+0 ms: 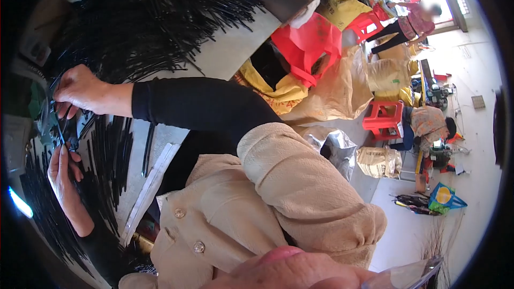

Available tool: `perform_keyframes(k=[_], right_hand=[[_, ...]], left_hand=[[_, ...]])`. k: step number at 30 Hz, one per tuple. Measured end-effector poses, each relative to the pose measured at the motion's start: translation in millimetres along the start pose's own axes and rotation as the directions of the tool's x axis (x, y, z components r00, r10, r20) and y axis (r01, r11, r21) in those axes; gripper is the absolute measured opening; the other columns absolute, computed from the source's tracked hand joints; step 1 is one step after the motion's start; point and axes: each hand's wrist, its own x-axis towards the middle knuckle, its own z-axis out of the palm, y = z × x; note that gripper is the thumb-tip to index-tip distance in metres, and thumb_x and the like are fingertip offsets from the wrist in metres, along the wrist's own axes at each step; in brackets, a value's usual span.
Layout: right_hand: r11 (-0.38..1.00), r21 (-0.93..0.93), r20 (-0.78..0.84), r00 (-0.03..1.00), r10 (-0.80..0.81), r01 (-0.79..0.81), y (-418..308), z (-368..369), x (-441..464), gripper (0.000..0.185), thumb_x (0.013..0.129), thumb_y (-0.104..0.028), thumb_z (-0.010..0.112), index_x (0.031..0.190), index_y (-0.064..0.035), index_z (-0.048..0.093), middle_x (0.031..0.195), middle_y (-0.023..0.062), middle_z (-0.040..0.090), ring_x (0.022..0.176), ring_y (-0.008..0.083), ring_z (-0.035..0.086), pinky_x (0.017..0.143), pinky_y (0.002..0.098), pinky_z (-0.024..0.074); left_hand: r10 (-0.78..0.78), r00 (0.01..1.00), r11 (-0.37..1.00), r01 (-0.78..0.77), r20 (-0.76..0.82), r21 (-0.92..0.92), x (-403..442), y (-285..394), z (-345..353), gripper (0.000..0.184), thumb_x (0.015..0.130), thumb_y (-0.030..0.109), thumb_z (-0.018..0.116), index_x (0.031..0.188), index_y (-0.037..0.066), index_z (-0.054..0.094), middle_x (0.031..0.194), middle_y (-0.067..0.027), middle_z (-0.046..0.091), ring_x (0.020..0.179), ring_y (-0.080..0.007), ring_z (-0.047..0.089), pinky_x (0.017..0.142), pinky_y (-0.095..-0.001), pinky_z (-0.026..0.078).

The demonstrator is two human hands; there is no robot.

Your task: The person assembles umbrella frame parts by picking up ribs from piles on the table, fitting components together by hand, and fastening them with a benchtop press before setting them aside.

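My right hand (83,92), at the end of a black sleeve, is closed with its fingertips pinched on thin black strands. Below it in the picture, my left hand (64,175) has its thumb and fingers pinched on the same thin dark bundle (63,132). The exact shape of the held pieces is blurred. Long black strips (110,155) lie in rows beside my hands, and a large tangled heap of black strips (144,27) covers the tabletop (227,43) above them in the picture.
A pale bar (150,192) lies along the table's near edge. Beyond are a red bag (310,45), woven sacks (342,85) and a red stool (383,119). One person (409,25) stands farther off; another (428,126) sits near machines. A blue-green bag (447,198) is at the right.
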Motion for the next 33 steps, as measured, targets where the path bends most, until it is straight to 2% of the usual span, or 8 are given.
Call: perform_keyframes(k=[3, 10, 17, 20, 24, 30, 33], right_hand=[[0.999, 0.024, -0.013, 0.999, -0.032, 0.032, 4.5, -2.7, 5.0, 0.010, 0.079, 0.001, 0.055, 0.081, 0.0112, 0.053, 0.071, 0.0211, 0.060, 0.059, 0.0268, 0.064, 0.044, 0.0293, 0.0528], [0.998, 0.018, -0.022, 0.998, -0.056, 0.056, 5.0, -3.1, 7.6, 0.010, 0.078, 0.002, 0.055, 0.080, 0.0119, 0.052, 0.069, 0.0208, 0.059, 0.057, 0.0280, 0.064, 0.043, 0.0302, 0.0527], [0.999, 0.013, -0.031, 0.999, -0.033, 0.034, 0.4, -0.5, 4.2, 0.010, 0.078, 0.002, 0.055, 0.081, 0.0113, 0.052, 0.068, 0.0200, 0.059, 0.057, 0.0262, 0.064, 0.043, 0.0296, 0.0525], [0.999, 0.007, -0.030, 0.999, -0.040, 0.040, 0.4, -1.0, 3.7, 0.010, 0.077, 0.002, 0.055, 0.081, 0.0103, 0.052, 0.068, 0.0193, 0.060, 0.058, 0.0257, 0.064, 0.044, 0.0294, 0.0528], [0.999, 0.007, -0.039, 0.998, -0.046, 0.046, -1.4, -1.9, 2.7, 0.010, 0.078, 0.001, 0.055, 0.081, 0.0094, 0.052, 0.069, 0.0187, 0.060, 0.058, 0.0256, 0.064, 0.045, 0.0295, 0.0528], [0.999, 0.006, -0.020, 0.999, -0.038, 0.038, -2.9, -0.1, 1.8, 0.011, 0.082, -0.002, 0.052, 0.086, 0.0077, 0.050, 0.073, 0.0187, 0.060, 0.059, 0.0256, 0.064, 0.045, 0.0301, 0.0524], [1.000, 0.009, -0.029, 0.999, -0.018, 0.018, -3.4, -1.6, 2.7, 0.012, 0.084, -0.004, 0.050, 0.089, 0.0063, 0.049, 0.073, 0.0188, 0.060, 0.061, 0.0259, 0.064, 0.049, 0.0316, 0.0537]], left_hand=[[0.045, 0.999, 0.999, -0.045, -0.031, 0.019, 1.1, -5.3, -0.5, 0.023, 0.090, 0.020, 0.051, 0.102, 0.002, 0.060, 0.070, -0.0033, 0.057, 0.044, -0.0025, 0.038, 0.040, -0.0155, 0.029], [0.029, 1.000, 0.995, -0.029, 0.003, 0.098, 1.4, -1.4, -3.3, 0.024, 0.091, 0.020, 0.048, 0.102, 0.001, 0.058, 0.072, -0.0027, 0.056, 0.046, -0.0039, 0.039, 0.042, -0.0172, 0.030], [0.004, 0.999, 0.998, -0.007, 0.046, 0.067, 2.1, -3.7, -7.3, 0.024, 0.091, 0.019, 0.048, 0.103, 0.001, 0.058, 0.073, -0.0042, 0.056, 0.047, -0.0050, 0.041, 0.042, -0.0178, 0.031], [0.066, 0.997, 0.996, -0.068, 0.045, 0.051, 2.7, -6.8, -6.3, 0.024, 0.090, 0.019, 0.050, 0.103, 0.001, 0.059, 0.070, -0.0042, 0.058, 0.043, -0.0016, 0.039, 0.039, -0.0153, 0.031], [0.062, 0.997, 0.997, -0.064, 0.043, 0.035, 1.8, -4.4, -3.7, 0.023, 0.090, 0.018, 0.051, 0.103, 0.001, 0.059, 0.070, -0.0051, 0.059, 0.043, -0.0020, 0.040, 0.039, -0.0152, 0.031], [0.031, 0.999, 0.999, -0.032, 0.023, 0.042, 0.6, -3.3, -3.7, 0.023, 0.090, 0.017, 0.051, 0.104, 0.000, 0.057, 0.070, -0.0058, 0.058, 0.043, -0.0033, 0.041, 0.040, -0.0153, 0.032], [0.033, 0.996, 0.997, -0.039, 0.080, 0.072, -0.2, 3.2, -0.9, 0.024, 0.090, 0.018, 0.051, 0.104, -0.001, 0.056, 0.070, -0.0054, 0.058, 0.043, -0.0035, 0.042, 0.039, -0.0163, 0.033]])
